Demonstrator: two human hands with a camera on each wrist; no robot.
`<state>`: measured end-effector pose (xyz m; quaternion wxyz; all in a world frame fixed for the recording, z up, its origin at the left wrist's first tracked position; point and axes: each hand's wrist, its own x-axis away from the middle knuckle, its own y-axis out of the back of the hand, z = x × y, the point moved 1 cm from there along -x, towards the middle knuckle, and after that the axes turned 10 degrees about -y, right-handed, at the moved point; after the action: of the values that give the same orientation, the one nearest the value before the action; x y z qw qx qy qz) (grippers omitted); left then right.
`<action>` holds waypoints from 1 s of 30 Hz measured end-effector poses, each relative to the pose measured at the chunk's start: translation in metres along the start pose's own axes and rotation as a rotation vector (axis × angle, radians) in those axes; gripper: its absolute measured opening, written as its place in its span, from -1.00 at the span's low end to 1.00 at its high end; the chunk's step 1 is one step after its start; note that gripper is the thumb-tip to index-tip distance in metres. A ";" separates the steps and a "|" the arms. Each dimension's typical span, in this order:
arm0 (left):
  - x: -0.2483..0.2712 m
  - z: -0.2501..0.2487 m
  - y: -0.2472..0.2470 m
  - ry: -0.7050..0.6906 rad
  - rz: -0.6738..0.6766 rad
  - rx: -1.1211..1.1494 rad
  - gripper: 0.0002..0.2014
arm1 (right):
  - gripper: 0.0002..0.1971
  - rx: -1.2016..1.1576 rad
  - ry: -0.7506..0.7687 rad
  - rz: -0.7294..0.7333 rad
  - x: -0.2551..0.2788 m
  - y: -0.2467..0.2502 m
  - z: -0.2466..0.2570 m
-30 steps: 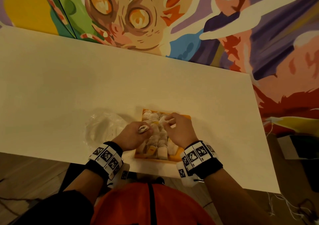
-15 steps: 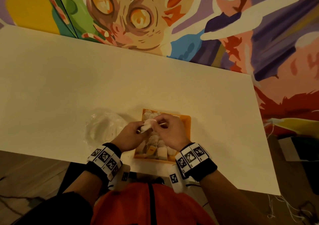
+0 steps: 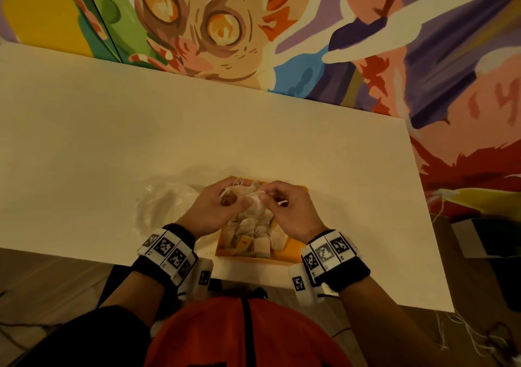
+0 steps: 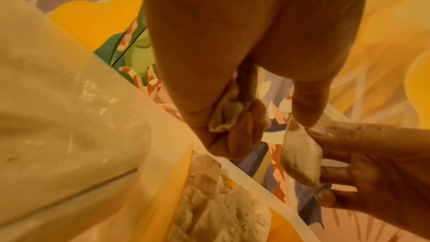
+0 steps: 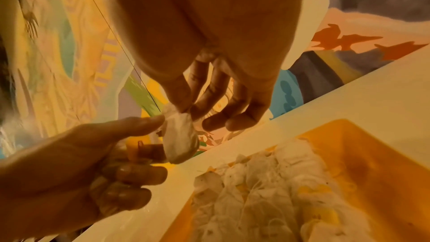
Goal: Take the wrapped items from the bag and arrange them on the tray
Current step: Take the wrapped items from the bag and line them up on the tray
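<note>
Against a painted mural, above the white table [image 3: 112, 141], a soft, light, tearable wrapped item [image 5: 180, 138] is pinched at its gathered top by the right hand [image 3: 290, 211], while the left hand [image 3: 214, 211] clutches others just over the orange tray [image 3: 296, 249].

The head view looks steeply down from above; both wrist views sit close, sharing the orange tray [image 3: 296, 249].

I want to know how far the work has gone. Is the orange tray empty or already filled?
Mostly filled. White wrapped items cover most of the orange tray; only its right side shows bare orange.
</note>
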<state>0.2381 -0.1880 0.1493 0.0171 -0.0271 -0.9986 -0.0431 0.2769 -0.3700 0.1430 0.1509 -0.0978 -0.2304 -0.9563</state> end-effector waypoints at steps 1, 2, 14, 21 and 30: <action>-0.001 -0.001 -0.001 -0.053 0.028 -0.054 -0.83 | -0.90 0.012 0.009 0.006 0.001 0.000 -0.001; -0.001 0.000 -0.002 -0.089 0.056 -0.115 -0.88 | -0.89 0.014 0.014 0.007 0.001 0.001 -0.002; 0.002 0.015 -0.014 0.047 0.005 -0.113 -0.74 | -0.85 0.153 -0.106 0.029 0.009 0.006 -0.020; 0.010 0.031 -0.011 0.175 0.033 -0.134 -0.75 | -0.91 0.498 -0.309 0.077 0.012 0.024 -0.039; 0.010 0.036 -0.013 0.166 0.071 -0.208 -0.68 | -0.85 0.735 -0.512 0.243 0.018 0.008 -0.040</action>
<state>0.2259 -0.1974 0.1126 0.0981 -0.0606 -0.9822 -0.1480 0.2582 -0.4003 0.1155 0.2246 -0.2971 -0.5710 -0.7316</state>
